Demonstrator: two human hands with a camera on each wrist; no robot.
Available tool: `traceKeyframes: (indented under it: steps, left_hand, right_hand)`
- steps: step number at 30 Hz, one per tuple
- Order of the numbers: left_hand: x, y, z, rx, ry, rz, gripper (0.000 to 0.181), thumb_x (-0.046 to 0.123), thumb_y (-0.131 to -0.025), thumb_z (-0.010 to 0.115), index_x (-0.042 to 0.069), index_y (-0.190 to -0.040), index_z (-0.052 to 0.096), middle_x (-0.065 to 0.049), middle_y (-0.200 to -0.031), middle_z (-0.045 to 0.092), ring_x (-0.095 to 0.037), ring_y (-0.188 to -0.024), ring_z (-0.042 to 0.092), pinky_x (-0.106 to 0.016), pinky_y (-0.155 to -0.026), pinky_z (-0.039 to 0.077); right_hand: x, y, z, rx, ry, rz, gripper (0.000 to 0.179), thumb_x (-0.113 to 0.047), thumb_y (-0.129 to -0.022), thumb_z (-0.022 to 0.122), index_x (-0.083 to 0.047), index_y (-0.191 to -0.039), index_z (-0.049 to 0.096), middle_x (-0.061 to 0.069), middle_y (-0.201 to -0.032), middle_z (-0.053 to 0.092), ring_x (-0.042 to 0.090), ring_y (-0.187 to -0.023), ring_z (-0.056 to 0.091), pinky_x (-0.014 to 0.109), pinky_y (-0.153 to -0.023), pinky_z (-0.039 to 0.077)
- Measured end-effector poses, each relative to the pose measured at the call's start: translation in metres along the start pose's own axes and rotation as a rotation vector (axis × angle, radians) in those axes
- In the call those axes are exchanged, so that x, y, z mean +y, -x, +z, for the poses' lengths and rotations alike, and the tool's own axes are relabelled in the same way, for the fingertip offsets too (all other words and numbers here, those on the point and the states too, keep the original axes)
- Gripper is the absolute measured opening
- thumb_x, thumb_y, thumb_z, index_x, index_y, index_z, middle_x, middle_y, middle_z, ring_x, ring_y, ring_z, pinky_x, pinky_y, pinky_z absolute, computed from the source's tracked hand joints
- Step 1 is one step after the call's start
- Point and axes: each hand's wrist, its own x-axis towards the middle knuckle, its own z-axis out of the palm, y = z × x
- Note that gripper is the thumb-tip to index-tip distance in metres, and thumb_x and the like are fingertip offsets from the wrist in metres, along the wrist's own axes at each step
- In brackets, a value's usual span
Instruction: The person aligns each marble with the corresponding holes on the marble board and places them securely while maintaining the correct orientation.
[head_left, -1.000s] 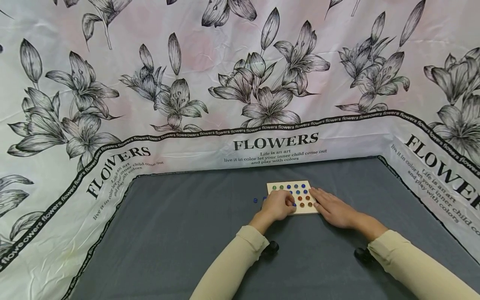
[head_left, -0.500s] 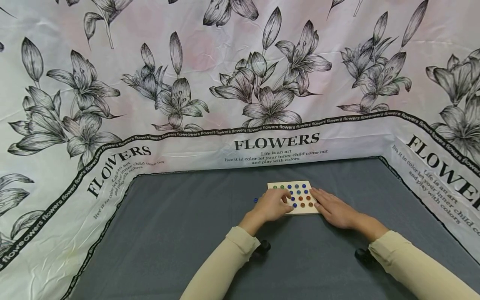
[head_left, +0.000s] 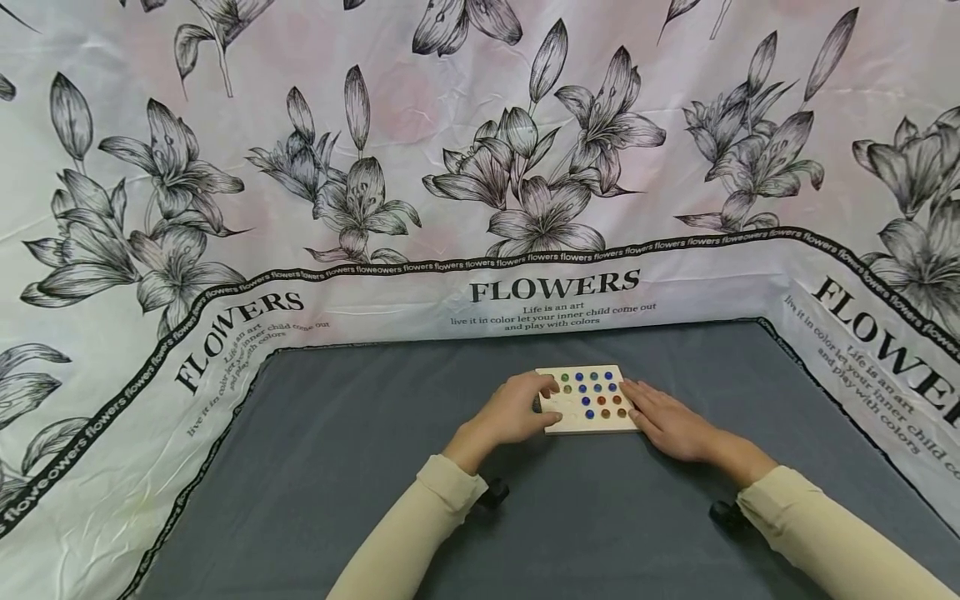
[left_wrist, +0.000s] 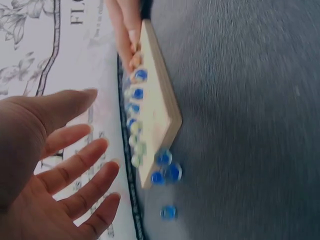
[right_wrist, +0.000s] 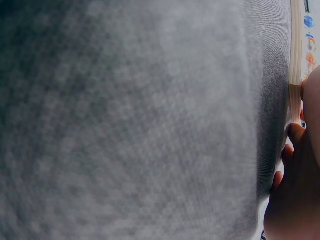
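Note:
A pale wooden board (head_left: 564,423) lies on the grey cloth, with glass marbles set in rows on it: green marbles (head_left: 566,377), blue marbles (head_left: 589,414) and orange-brown marbles (head_left: 602,401). Its front left part holds bare hollows. My left hand (head_left: 510,410) hovers at the board's left end, thumb and fingers apart; the left wrist view shows nothing in it. Against the right edge of the board rests my right hand (head_left: 671,421), fingers straight. Several loose blue marbles (left_wrist: 173,172) lie off the board's left end in the left wrist view; my left hand hides them from the head view.
Grey cloth (head_left: 337,467) covers the table on all sides of the board. Behind it rises a white flower-printed curtain (head_left: 397,300) with black borders. A black strapped device (head_left: 495,493) sits under the left wrist, and another black device (head_left: 725,514) under the right.
My left hand has drawn back leftward from the blue marble at the board's front row, and its fingers have spread. That marble stays on the board. The right hand has kept its place.

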Motion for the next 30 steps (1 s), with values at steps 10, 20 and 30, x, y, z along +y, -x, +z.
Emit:
traceKeyframes:
  steps: [10,20,30]
  left_hand:
    - [-0.033,0.014,-0.018,0.015,0.061,-0.073,0.054,0.026,-0.098,0.072,0.006,-0.144,0.054,-0.014,-0.131,0.059,-0.031,-0.116,0.061,-0.044,-0.092,0.052]
    - [-0.058,0.024,-0.013,0.036,0.122,-0.129,0.054,0.022,-0.097,0.073,0.002,-0.144,0.052,-0.018,-0.129,0.059,-0.030,-0.105,0.060,-0.044,-0.085,0.051]
    - [-0.066,0.022,-0.007,0.064,0.194,-0.171,0.056,0.017,-0.092,0.078,0.002,-0.140,0.054,-0.015,-0.124,0.061,-0.028,-0.099,0.064,-0.041,-0.083,0.053]
  right_hand:
    - [-0.004,0.002,-0.003,0.058,0.012,-0.050,0.056,-0.029,-0.111,0.042,0.002,-0.158,0.033,0.028,-0.159,0.034,0.052,-0.145,0.030,0.064,-0.114,0.026]
    - [-0.008,0.002,-0.005,-0.002,-0.011,-0.006,0.057,-0.029,-0.112,0.040,0.003,-0.158,0.030,0.028,-0.162,0.029,0.052,-0.148,0.024,0.066,-0.115,0.022]
    - [-0.002,0.000,-0.001,-0.009,0.011,0.009,0.059,-0.035,-0.113,0.037,0.001,-0.159,0.028,0.025,-0.164,0.027,0.050,-0.149,0.024,0.065,-0.116,0.021]
